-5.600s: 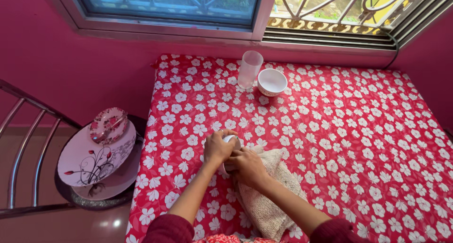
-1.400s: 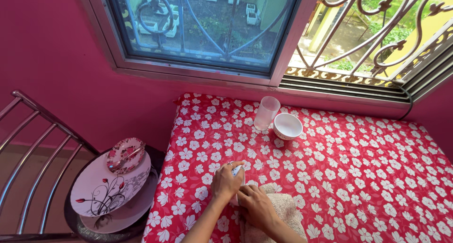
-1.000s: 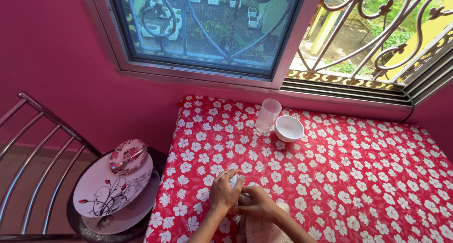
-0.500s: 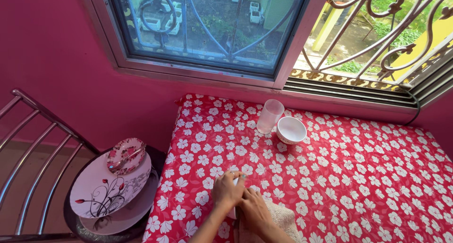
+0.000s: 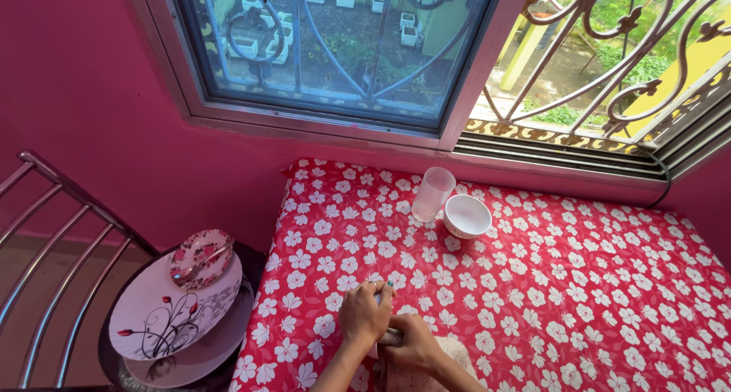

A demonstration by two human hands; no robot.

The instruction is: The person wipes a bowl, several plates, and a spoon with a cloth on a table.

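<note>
Pink walls [image 5: 84, 95] w/ window [image 5: 327, 49] above floral-clothed table [image 5: 594, 285]; scrolled grille [image 5: 609, 49] right of window, daylight coming thru; steel railing [image 5: 53, 232] left of table.

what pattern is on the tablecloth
Red tablecloth covered in white five-petal flowers, clearest in the head view.

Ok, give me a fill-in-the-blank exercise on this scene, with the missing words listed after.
1. The frosted tumbler stands beside a white ____ near the window.
2. The tablecloth is red with white ____.
3. The left hand and right hand meet over a beige ____ at the table's near edge.
4. The stacked plates sit to the ____ of the table.

Missing words: bowl; flowers; cloth; left
</note>
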